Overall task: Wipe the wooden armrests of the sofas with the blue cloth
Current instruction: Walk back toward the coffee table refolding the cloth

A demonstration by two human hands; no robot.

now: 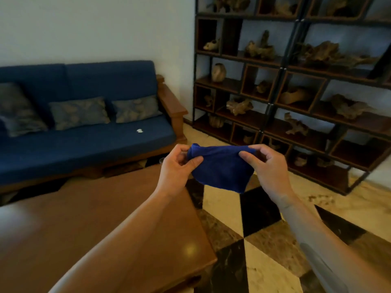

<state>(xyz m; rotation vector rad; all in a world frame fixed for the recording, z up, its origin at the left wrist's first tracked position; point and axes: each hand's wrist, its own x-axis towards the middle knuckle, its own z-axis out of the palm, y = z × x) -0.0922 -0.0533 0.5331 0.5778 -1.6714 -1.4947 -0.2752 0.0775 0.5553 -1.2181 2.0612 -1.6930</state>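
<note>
I hold the blue cloth stretched between both hands in front of me, above the floor. My left hand pinches its left top corner, and my right hand pinches its right top corner. The cloth hangs down in a fold between them. Beyond it stands a blue sofa against the wall. Its wooden armrest shows at the sofa's right end, well beyond my hands.
A wooden coffee table fills the lower left, between me and the sofa. A dark shelf unit with driftwood pieces lines the right wall. Several cushions and a small white scrap lie on the sofa. The floor is checkered tile.
</note>
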